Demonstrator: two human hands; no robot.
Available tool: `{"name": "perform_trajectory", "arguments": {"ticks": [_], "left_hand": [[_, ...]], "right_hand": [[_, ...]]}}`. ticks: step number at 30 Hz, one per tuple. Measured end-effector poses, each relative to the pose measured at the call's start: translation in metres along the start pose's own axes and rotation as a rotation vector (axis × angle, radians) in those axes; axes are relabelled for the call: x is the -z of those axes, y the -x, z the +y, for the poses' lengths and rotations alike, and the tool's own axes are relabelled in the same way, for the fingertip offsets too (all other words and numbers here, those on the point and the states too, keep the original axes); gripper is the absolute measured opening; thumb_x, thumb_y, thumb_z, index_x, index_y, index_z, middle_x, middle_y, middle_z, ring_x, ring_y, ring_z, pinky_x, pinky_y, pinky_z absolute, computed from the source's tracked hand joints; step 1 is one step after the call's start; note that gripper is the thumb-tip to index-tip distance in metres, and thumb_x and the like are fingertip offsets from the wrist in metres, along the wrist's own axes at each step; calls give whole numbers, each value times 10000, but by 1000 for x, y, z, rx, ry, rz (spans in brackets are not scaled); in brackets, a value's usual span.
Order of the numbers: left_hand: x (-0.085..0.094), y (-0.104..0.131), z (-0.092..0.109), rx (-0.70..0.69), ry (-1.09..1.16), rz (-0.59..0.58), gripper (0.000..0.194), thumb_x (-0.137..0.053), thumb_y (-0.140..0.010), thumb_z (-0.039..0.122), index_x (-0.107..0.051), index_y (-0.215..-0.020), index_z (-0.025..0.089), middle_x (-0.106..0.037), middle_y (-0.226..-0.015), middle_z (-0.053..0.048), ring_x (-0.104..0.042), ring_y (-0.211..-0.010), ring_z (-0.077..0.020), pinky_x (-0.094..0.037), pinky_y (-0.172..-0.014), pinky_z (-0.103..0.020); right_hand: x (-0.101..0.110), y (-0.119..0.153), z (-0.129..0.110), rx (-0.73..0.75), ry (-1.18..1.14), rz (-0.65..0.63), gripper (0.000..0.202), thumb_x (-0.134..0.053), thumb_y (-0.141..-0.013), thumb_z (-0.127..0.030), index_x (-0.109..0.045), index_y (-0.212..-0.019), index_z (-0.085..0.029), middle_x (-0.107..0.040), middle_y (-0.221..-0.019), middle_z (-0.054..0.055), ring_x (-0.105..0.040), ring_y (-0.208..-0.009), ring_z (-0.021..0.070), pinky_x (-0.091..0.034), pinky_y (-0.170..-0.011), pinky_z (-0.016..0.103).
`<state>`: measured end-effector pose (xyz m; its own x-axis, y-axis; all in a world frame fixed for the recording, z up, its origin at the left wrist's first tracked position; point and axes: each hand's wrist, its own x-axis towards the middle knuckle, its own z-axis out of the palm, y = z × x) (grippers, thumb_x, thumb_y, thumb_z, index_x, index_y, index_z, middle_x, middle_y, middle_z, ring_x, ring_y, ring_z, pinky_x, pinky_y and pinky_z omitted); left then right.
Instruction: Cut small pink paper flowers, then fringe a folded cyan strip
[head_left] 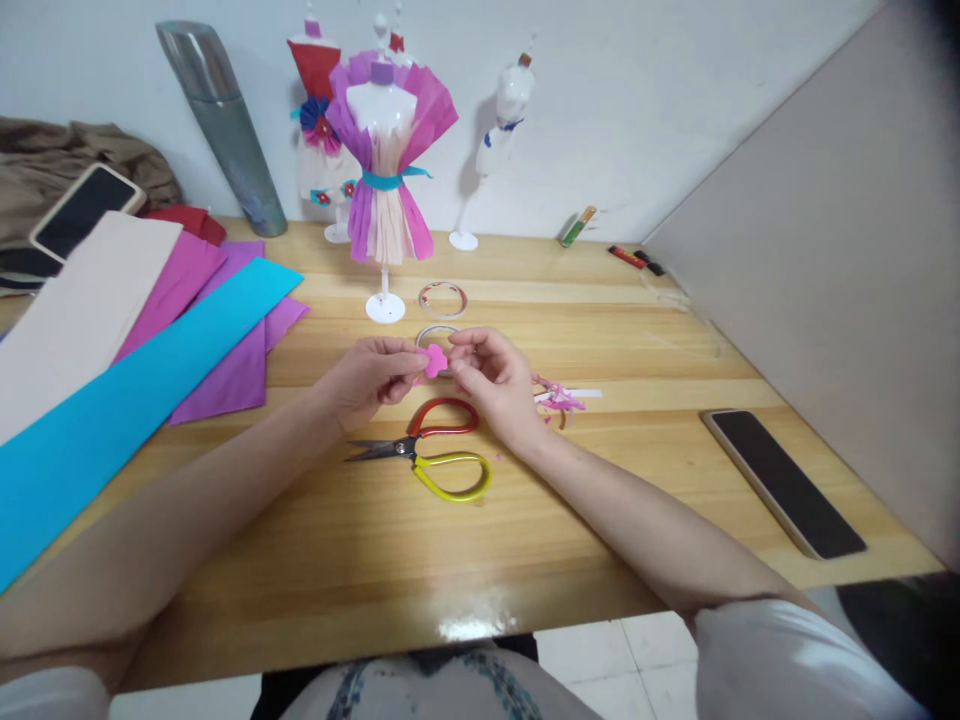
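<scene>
My left hand (375,378) has its thumb and index finger closed on a small bright-pink flower-shaped piece (435,361), which I see held up just above the wooden tabletop (337,600). My right hand (499,385) is at the piece's right edge, thumb and fingers curled close together; from here I cannot tell whether they grip it.

Right below the hands I have scissors with dark blades, one red handle and one yellow handle (401,448), lying slightly open, tips to the left. Partly behind my fingers lies a grey-rimmed ring (437,329), with a clear ring with red markings (442,316) beyond it. Just beside my right wrist are crumpled pink scraps (559,397) and a narrow white strip (591,393).

Farther out, a white dress-form figure in a purple, pink and cream paper dress with a turquoise sash (386,215) stands behind the rings. Off to the left, a long turquoise-blue sheet (187,335) overlaps purple, magenta and cream sheets; well to the right rests a dark-screened phone in a pale case (787,485).
</scene>
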<state>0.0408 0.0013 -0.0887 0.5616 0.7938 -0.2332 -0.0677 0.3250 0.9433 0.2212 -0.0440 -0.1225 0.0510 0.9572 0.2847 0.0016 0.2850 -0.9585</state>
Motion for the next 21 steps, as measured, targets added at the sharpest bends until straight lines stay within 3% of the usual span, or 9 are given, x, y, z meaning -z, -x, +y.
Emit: {"name": "perform_trajectory", "arguments": {"ticks": [4,9,21], "left_hand": [[-2,-1,-3,85,157,-48,289,-809,-693,241,-578,-557,134,-439,-485,48,-356,-401,-28,-246,-376,-155],[-1,-5,-6,161,254,-94,284,-821,-681,188,-557,-592,133,-418,-500,57,-360,-396,-26,-256,-359,-139],[8,-8,-13,149,192,-195,278,-864,-686,270,-640,-645,112,-436,-452,41,-359,-399,-31,-257,-382,-136]], "right_hand": [[0,6,2,131,103,-52,293,-744,-845,-356,-624,-1080,-231,-650,-858,6,-553,-669,138,-484,-625,290],[0,7,6,228,171,-61,222,-747,-860,-318,-654,-1042,-232,-627,-809,-6,-552,-642,134,-497,-599,284],[1,7,10,128,30,-67,200,-801,-811,-289,-685,-961,-224,-685,-823,14,-643,-714,163,-552,-675,317]]}}
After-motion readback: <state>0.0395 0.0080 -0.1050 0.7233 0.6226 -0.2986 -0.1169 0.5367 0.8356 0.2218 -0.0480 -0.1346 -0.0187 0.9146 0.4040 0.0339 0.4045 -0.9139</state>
